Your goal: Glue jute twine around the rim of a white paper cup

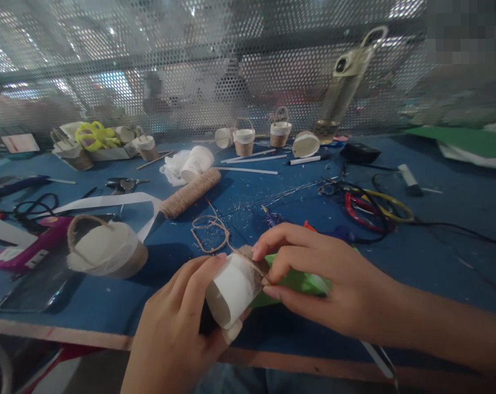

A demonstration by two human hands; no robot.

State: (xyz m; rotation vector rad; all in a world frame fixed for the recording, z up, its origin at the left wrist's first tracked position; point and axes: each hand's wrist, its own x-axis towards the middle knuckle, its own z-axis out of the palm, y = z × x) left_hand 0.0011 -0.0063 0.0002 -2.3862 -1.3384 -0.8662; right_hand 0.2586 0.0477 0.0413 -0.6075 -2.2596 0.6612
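In the head view, low centre, the left hand [178, 312] wraps the white cup [238, 293], thumb beneath, fingers over the top! The right hand [326, 268] pinches twine [248, 260] against the cup's brown end. Mid-frame lies the twine roll [191, 194]; centre-left, a handled basket [112, 254].

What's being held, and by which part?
The left hand holds a white cylindrical paper cup by its open end; the right hand pinches thin brown twine against the cup.
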